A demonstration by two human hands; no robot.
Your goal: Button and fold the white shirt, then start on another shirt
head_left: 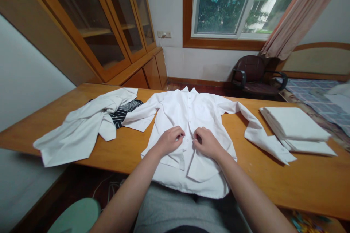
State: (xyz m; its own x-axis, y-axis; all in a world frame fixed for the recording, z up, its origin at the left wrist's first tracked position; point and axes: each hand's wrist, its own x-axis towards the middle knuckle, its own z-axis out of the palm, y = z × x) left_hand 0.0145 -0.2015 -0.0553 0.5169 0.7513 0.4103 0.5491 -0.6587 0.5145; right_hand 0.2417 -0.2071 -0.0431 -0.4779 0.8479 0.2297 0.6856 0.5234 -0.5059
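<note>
A white button-up shirt [188, 116] lies face up on the wooden table [273, 174], collar toward the window, hem hanging over the near edge, both sleeves spread outward. My left hand [171, 140] pinches the left side of the shirt's front placket at mid-chest, fingers curled closed. My right hand [206, 142] pinches the opposite edge of the placket, fingers also closed. The two hands sit almost touching over the button line. Below them the lower front flaps lie open.
A crumpled white shirt [79, 129] lies at the left on a dark striped garment [124, 113]. A stack of folded white shirts [296, 127] sits at the right. Behind are a wooden glass-door cabinet [109, 25], a dark armchair [253, 74] and a bed [322, 91].
</note>
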